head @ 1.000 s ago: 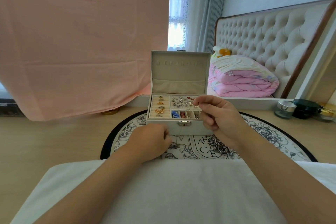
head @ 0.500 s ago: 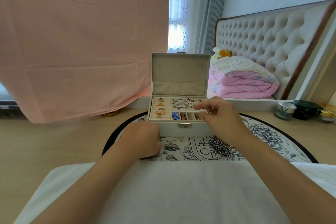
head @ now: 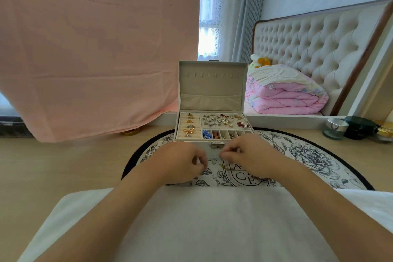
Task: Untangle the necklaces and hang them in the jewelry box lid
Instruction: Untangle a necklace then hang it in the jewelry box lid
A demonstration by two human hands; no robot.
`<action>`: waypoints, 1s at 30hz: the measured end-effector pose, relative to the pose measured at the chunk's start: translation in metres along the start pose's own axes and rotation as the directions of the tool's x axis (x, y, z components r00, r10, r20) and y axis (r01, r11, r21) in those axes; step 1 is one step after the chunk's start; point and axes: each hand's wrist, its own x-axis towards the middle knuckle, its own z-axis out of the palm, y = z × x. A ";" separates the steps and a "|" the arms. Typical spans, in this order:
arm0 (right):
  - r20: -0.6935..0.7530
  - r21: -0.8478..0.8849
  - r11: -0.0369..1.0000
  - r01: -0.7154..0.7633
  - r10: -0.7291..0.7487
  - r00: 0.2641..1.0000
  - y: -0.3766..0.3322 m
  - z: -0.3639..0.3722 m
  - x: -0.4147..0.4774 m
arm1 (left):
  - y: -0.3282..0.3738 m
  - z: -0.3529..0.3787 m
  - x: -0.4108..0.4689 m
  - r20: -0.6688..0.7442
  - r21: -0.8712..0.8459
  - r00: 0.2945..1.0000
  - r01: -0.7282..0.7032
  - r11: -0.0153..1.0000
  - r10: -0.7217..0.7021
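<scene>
A: Hands?
B: Right hand (head: 253,157) pinches a thin gold necklace chain (head: 225,167), low over the mat (head: 308,155), just in front of the jewelry box (head: 191,144). Left hand (head: 178,164) is curled beside it; can't tell if it holds the chain.
A: Other necklaces?
B: Tangled pile (head: 258,177) on the mat, mostly hidden under the right hand. Lid (head: 210,85) stands upright.
A: Text?
B: Mat print reads "A" and "CE", the rest is covered. Tag (head: 270,86) on the pink quilt (head: 285,100) is too small to read.
</scene>
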 end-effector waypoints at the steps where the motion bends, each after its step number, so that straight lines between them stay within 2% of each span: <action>1: -0.061 0.091 0.996 0.016 -0.011 0.998 -0.001 -0.001 0.001 | 0.002 -0.002 0.000 0.058 -0.025 0.998 -0.023 0.999 0.025; 3: -0.150 0.251 0.967 0.055 -0.017 0.988 -0.003 -0.003 0.002 | 0.003 -0.002 0.002 0.098 0.043 0.993 -0.066 0.997 0.062; 5: -0.170 0.403 0.911 0.083 -0.014 0.985 -0.007 -0.006 0.001 | 0.004 0.001 0.005 -0.003 0.037 0.996 -0.084 0.996 0.085; 6: -0.167 0.471 0.877 0.093 -0.014 0.986 -0.008 -0.006 0.000 | 0.006 0.003 0.007 -0.083 -0.085 0.993 -0.085 0.993 0.078; 7: -0.164 0.525 0.845 0.104 -0.019 0.986 -0.010 -0.007 0.000 | 0.009 0.007 0.008 -0.155 -0.277 0.987 -0.093 0.956 0.051; 8: -0.166 0.567 0.816 0.117 -0.026 0.986 -0.012 -0.008 0.000 | 0.013 0.011 0.009 -0.197 -0.496 0.980 -0.113 0.861 0.015; 9: -0.169 0.601 0.789 0.127 -0.030 0.985 -0.013 -0.009 0.000 | 0.017 0.014 0.010 -0.199 -0.689 0.980 -0.133 0.713 -0.010; 10: -0.168 0.631 0.764 0.133 -0.032 0.985 -0.015 -0.010 -0.001 | 0.020 0.018 0.011 -0.171 -0.816 0.985 -0.131 0.564 -0.019; 11: -0.166 0.654 0.744 0.134 -0.031 0.986 -0.016 -0.010 -0.001 | 0.023 0.021 0.011 -0.131 -0.883 0.991 -0.106 0.458 -0.022; 13: -0.168 0.668 0.733 0.126 -0.017 0.986 -0.016 -0.010 0.000 | 0.023 0.021 0.011 -0.040 -0.921 0.999 -0.032 0.389 -0.012; 16: -0.178 0.659 0.746 0.099 0.027 0.984 -0.011 -0.009 0.002 | 0.015 0.016 0.009 0.048 -0.876 0.998 0.058 0.479 -0.033; 18: -0.174 0.638 0.767 0.060 0.068 0.982 -0.005 -0.008 0.004 | 0.007 0.009 0.008 0.050 -0.835 0.997 0.078 0.545 -0.066; 20: -0.143 0.612 0.791 -0.001 0.112 0.983 0.001 -0.007 0.005 | -0.004 0.001 0.009 0.025 -0.846 0.995 0.072 0.528 -0.096; 22: -0.100 0.550 0.834 -0.056 0.132 0.986 0.006 -0.007 0.004 | -0.015 -0.006 0.010 0.021 -0.891 0.993 0.071 0.449 -0.115; 25: -0.041 0.391 0.914 -0.108 0.135 0.990 0.013 -0.005 0.004 | -0.026 -0.015 0.010 0.030 -0.973 0.991 0.059 0.223 -0.131; 28: 0.034 0.342 0.933 -0.116 0.111 0.993 0.014 -0.003 0.004 | -0.032 -0.021 0.007 0.021 -1.000 0.996 0.020 -0.012 -0.084; 30: 0.092 0.280 0.953 -0.116 0.094 0.991 0.010 -0.003 0.003 | -0.031 -0.022 0.006 0.014 -0.996 1.000 0.011 -0.093 -0.028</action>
